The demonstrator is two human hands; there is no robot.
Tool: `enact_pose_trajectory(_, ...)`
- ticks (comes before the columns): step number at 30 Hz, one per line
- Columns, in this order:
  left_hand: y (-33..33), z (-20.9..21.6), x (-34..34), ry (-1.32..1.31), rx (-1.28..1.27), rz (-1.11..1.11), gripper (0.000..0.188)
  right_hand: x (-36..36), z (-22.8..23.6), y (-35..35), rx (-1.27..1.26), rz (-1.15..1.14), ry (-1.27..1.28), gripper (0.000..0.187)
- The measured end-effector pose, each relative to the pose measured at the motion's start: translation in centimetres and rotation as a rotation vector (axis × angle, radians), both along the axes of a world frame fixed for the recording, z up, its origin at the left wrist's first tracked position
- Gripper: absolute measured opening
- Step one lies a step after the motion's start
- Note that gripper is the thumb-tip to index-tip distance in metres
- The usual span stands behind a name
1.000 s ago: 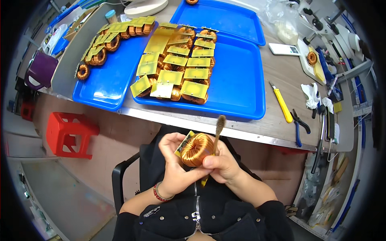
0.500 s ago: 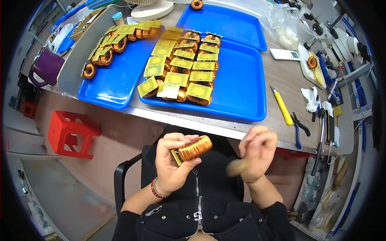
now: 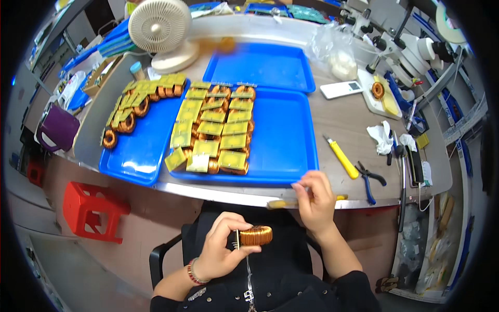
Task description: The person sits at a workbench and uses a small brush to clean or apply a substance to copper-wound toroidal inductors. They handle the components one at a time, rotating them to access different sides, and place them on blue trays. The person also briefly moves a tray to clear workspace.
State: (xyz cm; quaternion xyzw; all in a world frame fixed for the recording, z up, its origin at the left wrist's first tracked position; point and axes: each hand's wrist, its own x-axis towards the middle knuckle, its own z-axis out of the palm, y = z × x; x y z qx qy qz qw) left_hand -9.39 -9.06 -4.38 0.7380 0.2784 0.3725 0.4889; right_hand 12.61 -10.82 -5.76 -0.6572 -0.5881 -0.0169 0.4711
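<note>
My left hand (image 3: 221, 247) grips a copper-wound ring coil (image 3: 255, 236) above my lap. Against its left end stands a thin board (image 3: 237, 239), seen edge-on, with short pins pointing toward my palm. My right hand (image 3: 317, 200) is at the table's front edge, fingers curled around a thin yellowish stick-like tool (image 3: 282, 204). Its two ends show on either side of the hand; its exact kind is unclear. Beyond it, the larger blue tray (image 3: 283, 135) bears rows of similar coils topped with yellow boards (image 3: 232, 142).
Another blue tray (image 3: 132, 161) of coils lies at left, and a third blue tray (image 3: 260, 65) farther back. A yellow utility knife (image 3: 343, 160), pliers (image 3: 370, 182) and a white handheld device (image 3: 340, 89) lie at right. A fan (image 3: 161, 28) stands behind; a red stool (image 3: 96, 210) stands at left.
The view has tilted up, so the table sits lower in it. My left hand has turned the coil so its board stands edge-on. My right hand has come nearer the table edge.
</note>
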Motion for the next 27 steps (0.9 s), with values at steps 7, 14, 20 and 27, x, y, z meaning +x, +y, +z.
enact_pose_trajectory(7, 10.1, 7.7, 4.5, 0.259, 0.519, -0.085, 0.04, 3.7, -2.7, -1.6, 0.132, -0.067, -0.127, 0.009)
enact_pose_trajectory(14, 22.6, 7.0, 14.6, 0.642, 0.726, -0.211, 0.041, 4.5, -4.1, -1.2, 0.074, -0.124, -0.12, 0.01)
enact_pose_trajectory(20, 27.1, 4.2, 17.0, 1.012, 0.677, -0.17, 0.047, 4.2, -4.5, -1.0, 0.131, -0.106, -0.154, 0.012)
enact_pose_trajectory(27, 28.9, 2.1, 18.8, 0.945, 0.777, -0.263, 0.046, 3.3, -2.5, -1.8, -0.021, -0.057, -0.186, 0.009)
